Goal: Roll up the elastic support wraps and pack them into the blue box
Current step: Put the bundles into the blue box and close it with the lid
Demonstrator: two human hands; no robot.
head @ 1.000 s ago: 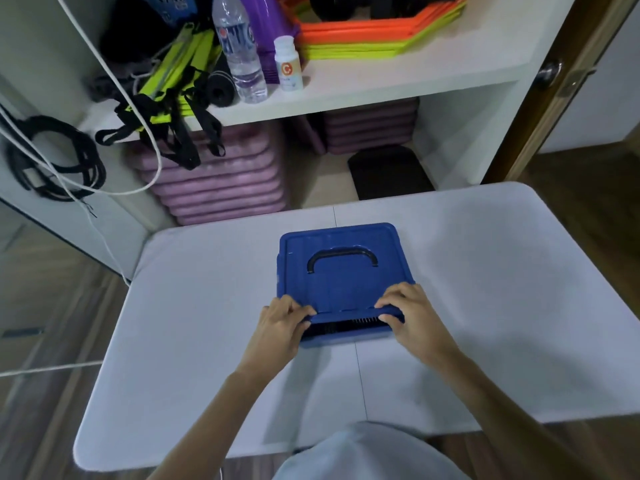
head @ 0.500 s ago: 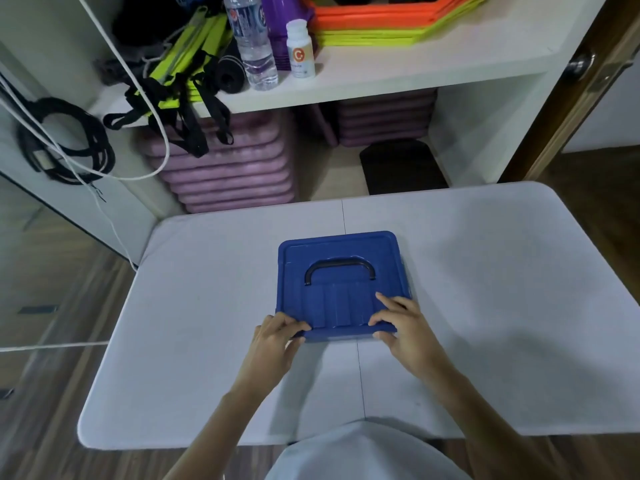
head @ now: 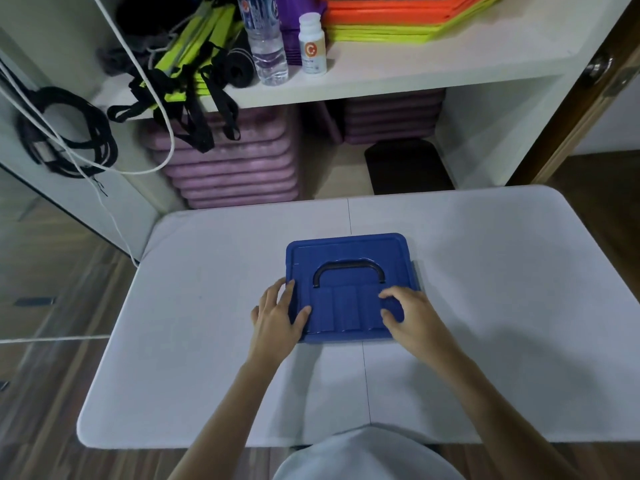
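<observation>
The blue box (head: 349,289) sits at the centre of the white bench (head: 485,306), its lid on and its black handle (head: 348,271) lying flat toward twelve o'clock. The left hand (head: 277,317) rests on the lid's eight o'clock corner, fingers (head: 282,292) spread and fairly straight, thumb on top. The right hand (head: 412,317) presses at four o'clock, fingers (head: 389,294) lightly curled against the lid. No elastic wraps show anywhere on the bench, so I judge the rolling and packing done. What remains, at most, is seating the lid fully.
</observation>
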